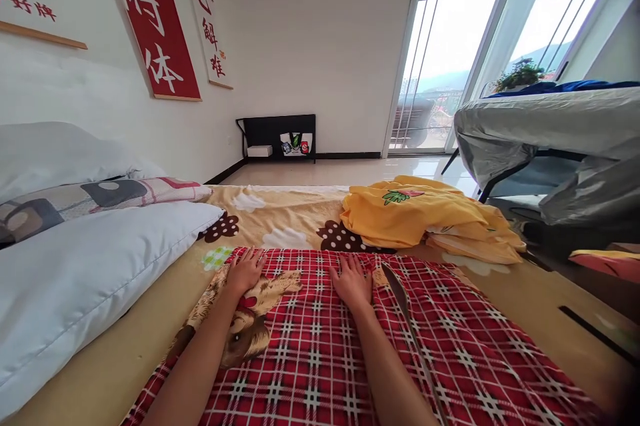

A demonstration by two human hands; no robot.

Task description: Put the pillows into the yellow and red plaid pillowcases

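A red plaid cloth (313, 346) with white lines and a printed brown animal is spread over the bed in front of me. Flat on its far left part lies my left hand (246, 269), fingers stretched forward. My right hand (353, 281) rests near the middle of the far edge with its fingers apart, pressing on the fabric. Neither hand holds anything. A dark curved strip runs along the cloth to the right of my right hand; whether it is a fold or a print I cannot tell.
White pillows (100, 273) line the left side of the bed, with a patterned pillow (100, 203) behind. A crumpled yellow cloth (415, 213) lies at the far right. Beyond stand a low black shelf (273, 129) and, at right, a table under a grey cover (550, 119).
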